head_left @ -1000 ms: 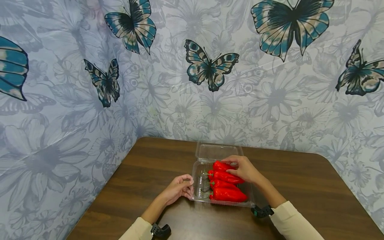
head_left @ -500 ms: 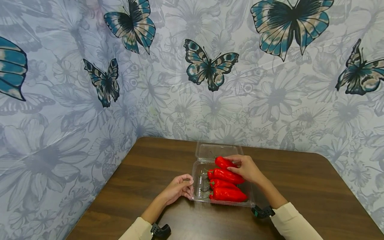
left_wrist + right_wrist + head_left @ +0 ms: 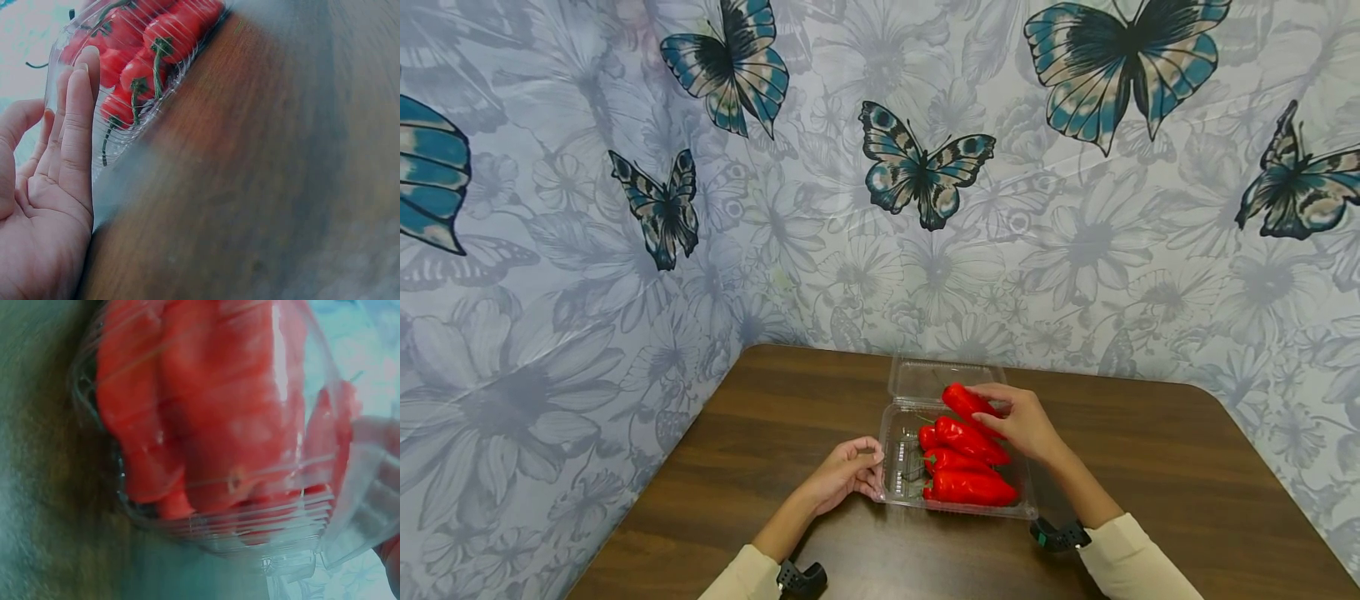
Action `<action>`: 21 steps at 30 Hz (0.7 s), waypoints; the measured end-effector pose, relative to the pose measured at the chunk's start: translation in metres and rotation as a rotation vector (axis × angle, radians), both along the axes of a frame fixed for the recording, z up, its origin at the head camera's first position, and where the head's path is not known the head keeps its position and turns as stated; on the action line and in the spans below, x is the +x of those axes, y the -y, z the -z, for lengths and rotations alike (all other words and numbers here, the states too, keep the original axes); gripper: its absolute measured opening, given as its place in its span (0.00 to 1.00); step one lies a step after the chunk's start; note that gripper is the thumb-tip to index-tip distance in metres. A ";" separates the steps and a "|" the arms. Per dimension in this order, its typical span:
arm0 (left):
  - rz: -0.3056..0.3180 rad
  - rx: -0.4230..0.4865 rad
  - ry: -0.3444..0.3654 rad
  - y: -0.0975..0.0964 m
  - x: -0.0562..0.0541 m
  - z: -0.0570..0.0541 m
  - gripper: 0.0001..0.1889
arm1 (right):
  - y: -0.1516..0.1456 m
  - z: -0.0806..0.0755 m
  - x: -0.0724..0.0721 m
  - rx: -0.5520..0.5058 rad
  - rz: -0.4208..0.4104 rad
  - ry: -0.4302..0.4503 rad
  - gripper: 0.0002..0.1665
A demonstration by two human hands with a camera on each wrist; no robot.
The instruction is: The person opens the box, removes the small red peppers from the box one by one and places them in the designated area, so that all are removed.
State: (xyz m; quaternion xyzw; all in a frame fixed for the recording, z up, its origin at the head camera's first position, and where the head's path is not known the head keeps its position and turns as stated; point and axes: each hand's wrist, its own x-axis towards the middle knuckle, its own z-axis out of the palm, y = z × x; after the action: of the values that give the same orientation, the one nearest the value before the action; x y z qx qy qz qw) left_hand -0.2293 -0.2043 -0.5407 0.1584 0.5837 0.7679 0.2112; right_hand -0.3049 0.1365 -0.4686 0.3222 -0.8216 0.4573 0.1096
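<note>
Clear box: thin, see-through plastic, rectangular, with fine ribs along its walls; the box (image 3: 893,457) lies on the table.
Box lid: the same glossy plastic, a shallow tray shape; the lid (image 3: 917,373) is folded back beyond the far edge of the box.
Held pepper: red, smooth and tapering; the held pepper (image 3: 959,400) is tilted over the far side of the box, its left end over the hinge edge.
Other peppers: waxy red skins with bright highlights; the other peppers (image 3: 973,487) lie side by side in the box, and their thin green stems point to its left wall.
Right hand: the right hand (image 3: 1019,421) reaches over the right side of the box and grips the held pepper between thumb and fingers.
Left hand: the left hand (image 3: 846,472) is at the left wall of the box, grasping nothing; its fingers are nearly straight and touch the plastic.
Table: dark brown wood grain with a soft sheen; the table (image 3: 782,392) spreads under and around the box.
Wall covering: pale grey flowers and teal butterflies; the wall covering (image 3: 857,283) stands beyond the box.
Right wrist view: blurred; red skins show through the ribbed wall of the box.
</note>
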 end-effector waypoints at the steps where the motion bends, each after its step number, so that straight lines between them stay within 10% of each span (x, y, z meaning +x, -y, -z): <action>1: -0.001 -0.001 0.000 0.000 0.000 0.000 0.04 | 0.000 0.000 0.000 -0.007 0.001 -0.001 0.26; 21: 0.010 0.016 -0.007 0.000 -0.001 0.002 0.06 | -0.014 -0.015 0.011 -0.148 0.035 0.022 0.26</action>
State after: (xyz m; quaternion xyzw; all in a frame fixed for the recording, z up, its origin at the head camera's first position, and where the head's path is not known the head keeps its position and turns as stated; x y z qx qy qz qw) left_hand -0.2303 -0.2039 -0.5431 0.1658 0.5776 0.7708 0.2117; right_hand -0.2943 0.1506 -0.4535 0.2938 -0.7921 0.5185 0.1323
